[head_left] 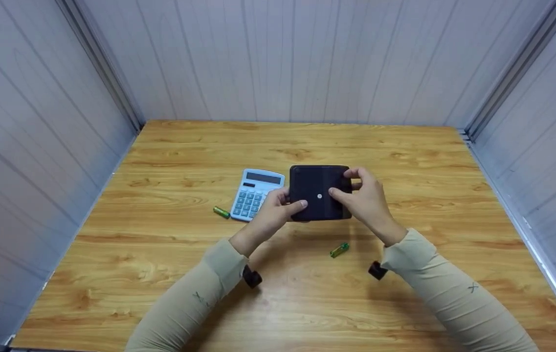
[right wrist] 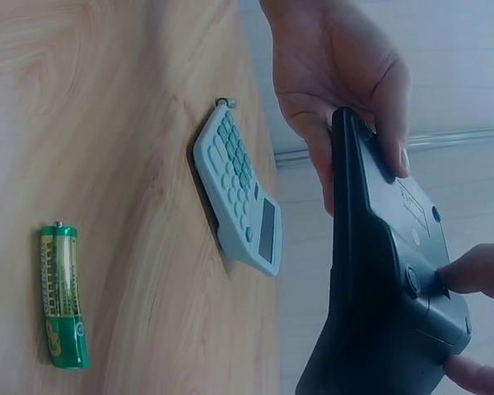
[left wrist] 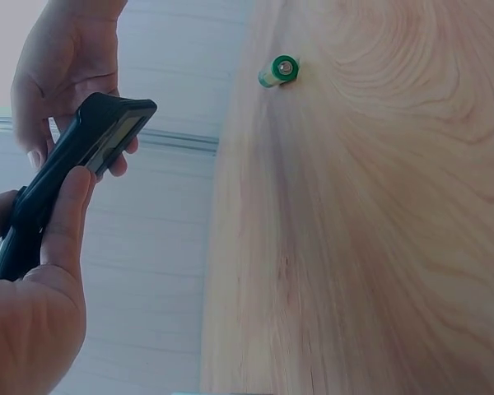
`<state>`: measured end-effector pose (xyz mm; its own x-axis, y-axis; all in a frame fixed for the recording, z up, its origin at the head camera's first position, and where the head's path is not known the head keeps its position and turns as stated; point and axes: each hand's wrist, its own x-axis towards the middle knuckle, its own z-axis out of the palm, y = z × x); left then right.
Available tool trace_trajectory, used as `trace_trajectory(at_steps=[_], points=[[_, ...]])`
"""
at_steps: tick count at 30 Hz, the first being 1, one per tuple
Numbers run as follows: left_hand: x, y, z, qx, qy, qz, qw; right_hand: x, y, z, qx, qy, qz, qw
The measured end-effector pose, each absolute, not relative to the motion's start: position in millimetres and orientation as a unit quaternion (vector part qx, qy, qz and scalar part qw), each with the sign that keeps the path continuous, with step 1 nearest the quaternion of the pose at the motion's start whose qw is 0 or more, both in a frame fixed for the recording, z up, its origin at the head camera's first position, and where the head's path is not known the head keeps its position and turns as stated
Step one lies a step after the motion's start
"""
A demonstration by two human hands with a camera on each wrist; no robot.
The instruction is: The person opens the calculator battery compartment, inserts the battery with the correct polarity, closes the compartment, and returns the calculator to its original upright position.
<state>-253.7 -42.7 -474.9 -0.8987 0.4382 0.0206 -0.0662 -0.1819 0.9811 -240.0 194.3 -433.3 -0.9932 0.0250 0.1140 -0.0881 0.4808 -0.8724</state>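
In the head view's middle, we see the left hand (head_left: 277,207) and right hand (head_left: 369,199) pinch a flat, square, black plastic gadget (head_left: 319,181); a green-and-gold, tube-shaped battery (head_left: 340,250) lies lower down.

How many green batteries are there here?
2: one battery left of the blue calculator, another battery further right, lower in the head view. Others may be hidden inside the black device.
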Motion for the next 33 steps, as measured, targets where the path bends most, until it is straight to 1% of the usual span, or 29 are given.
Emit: trace_trajectory(at_steps=[6, 13, 17, 20, 28, 33], points=[[-254, -43, -476, 0.145, 0.614, 0.757, 0.171, -241, 198, -436, 0.027, -0.858, 0.510, 0.057], [-254, -46, -477, 0.140, 0.621, 0.752, 0.171, -240, 204, -438, 0.030, -0.849, 0.526, 0.028], [-253, -47, -477, 0.142, 0.622, 0.751, 0.169, -240, 207, -438, 0.034, -0.846, 0.531, 0.021], [-253, -47, -476, 0.143, 0.618, 0.755, 0.168, -240, 207, -438, 0.040, -0.845, 0.532, 0.030], [-252, -46, -476, 0.149, 0.615, 0.756, 0.167, -238, 206, -440, 0.061, -0.847, 0.520, 0.088], [-251, -46, -476, 0.151, 0.620, 0.753, 0.161, -237, 207, -441, 0.075, -0.830, 0.543, 0.103]])
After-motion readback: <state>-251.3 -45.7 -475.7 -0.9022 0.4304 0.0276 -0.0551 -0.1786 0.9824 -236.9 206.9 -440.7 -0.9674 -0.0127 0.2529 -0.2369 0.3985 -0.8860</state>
